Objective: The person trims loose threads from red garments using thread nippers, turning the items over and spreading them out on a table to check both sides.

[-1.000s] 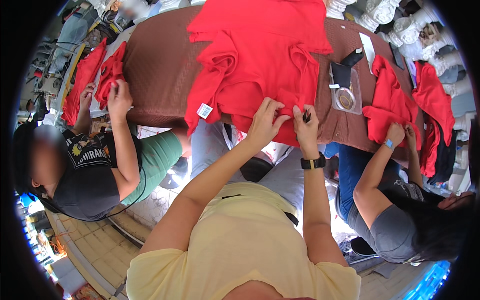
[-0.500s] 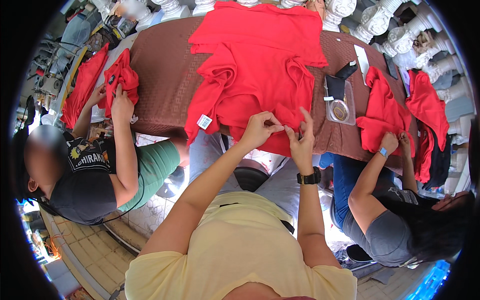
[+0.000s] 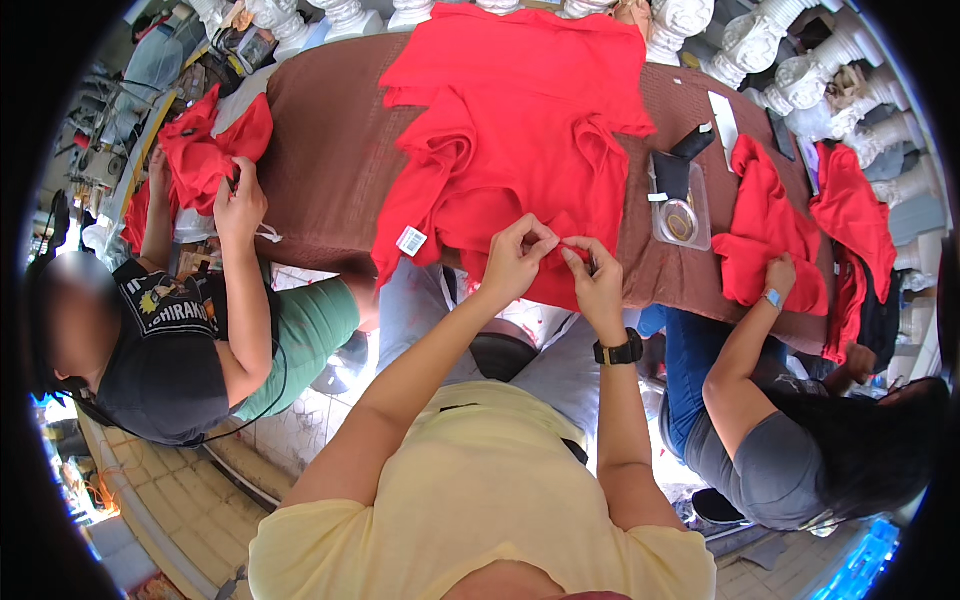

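A red garment (image 3: 510, 150) lies spread over the table in front of me, its near part hanging over the edge, with a white tag (image 3: 411, 241) at its left. Over the garment's near edge, my left hand (image 3: 518, 262) is closed in a pinch, thumb against fingers. Close beside it on the right, my right hand (image 3: 597, 288) also pinches, thumb and forefinger bent toward the left fingertips. Whatever lies between the fingertips is too small to make out. A dark watch (image 3: 619, 349) is on my right wrist.
Right of the garment, a clear plastic box (image 3: 682, 212) holds small items, beside a black case (image 3: 692, 141). A white strip (image 3: 722, 117) and a phone (image 3: 781, 134) lie farther back. Co-workers at both sides handle red cloth (image 3: 768, 235). White balusters (image 3: 750, 45) line the brown-covered table's (image 3: 325, 130) far side.
My right forefinger has come down from a raised position into a pinch. The left co-worker has shifted the red cloth; the right one's far hand has dropped away from theirs.
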Tool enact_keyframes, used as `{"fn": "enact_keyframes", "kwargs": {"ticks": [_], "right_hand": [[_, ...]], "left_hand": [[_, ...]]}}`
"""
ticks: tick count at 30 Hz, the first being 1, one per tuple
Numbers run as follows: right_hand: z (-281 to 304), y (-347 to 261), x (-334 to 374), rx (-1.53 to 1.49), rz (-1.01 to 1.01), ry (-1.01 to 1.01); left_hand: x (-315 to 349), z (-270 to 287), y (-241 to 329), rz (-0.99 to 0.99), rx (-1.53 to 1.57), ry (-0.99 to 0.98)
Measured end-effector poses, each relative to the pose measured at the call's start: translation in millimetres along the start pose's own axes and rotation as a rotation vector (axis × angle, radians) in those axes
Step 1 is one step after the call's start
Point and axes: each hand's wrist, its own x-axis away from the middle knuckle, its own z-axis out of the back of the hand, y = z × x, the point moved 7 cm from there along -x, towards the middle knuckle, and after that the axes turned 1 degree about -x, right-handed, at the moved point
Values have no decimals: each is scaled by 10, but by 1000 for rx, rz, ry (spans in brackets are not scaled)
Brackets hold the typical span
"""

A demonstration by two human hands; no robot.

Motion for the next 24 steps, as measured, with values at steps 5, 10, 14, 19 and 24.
{"fn": "enact_keyframes", "kwargs": {"ticks": [5, 10, 14, 19, 24], "right_hand": [[39, -80, -35, -18, 17, 15], [36, -7, -72, -58, 28, 28], [23, -22, -79, -94, 69, 32], [64, -112, -66, -76, 65, 44], [138, -276, 13, -20, 104, 212]], "left_hand": [[-9, 30, -139, 90, 159, 19], [9, -32, -42, 45, 205, -3], [32, -47, 33, -58, 51, -19], [-26, 6, -80, -4, 114, 13], [-36, -39, -131, 51, 236, -18]]}}
